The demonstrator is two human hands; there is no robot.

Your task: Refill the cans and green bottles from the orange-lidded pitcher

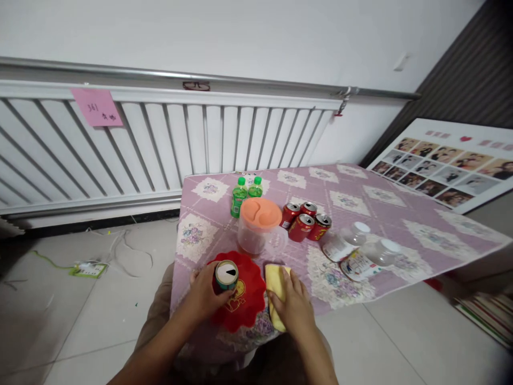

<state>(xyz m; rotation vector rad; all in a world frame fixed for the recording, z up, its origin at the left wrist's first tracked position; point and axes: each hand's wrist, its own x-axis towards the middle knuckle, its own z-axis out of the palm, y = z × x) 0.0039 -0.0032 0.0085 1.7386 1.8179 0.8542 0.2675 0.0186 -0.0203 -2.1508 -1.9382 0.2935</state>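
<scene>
My left hand [204, 294] is wrapped round an opened green drink can [226, 275], its top facing up. The can is over the left part of a red scalloped plate [250, 310] with a yellow print; I cannot tell if its base touches. On the folded yellow cloth [276, 307], just right of the plate, rests my right hand [294, 305], thumb and fingers closed over it. A clear pitcher [252, 243] with an orange lid [261, 214] stands behind the plate.
Behind the pitcher are two green-capped bottles [237, 203]. Several red cans [301, 228] cluster right of it, then two clear jars [348, 241] with white lids. A floral cloth [352, 200] covers the table. Beyond stand a white radiator [228, 139] and a photo board [441, 166].
</scene>
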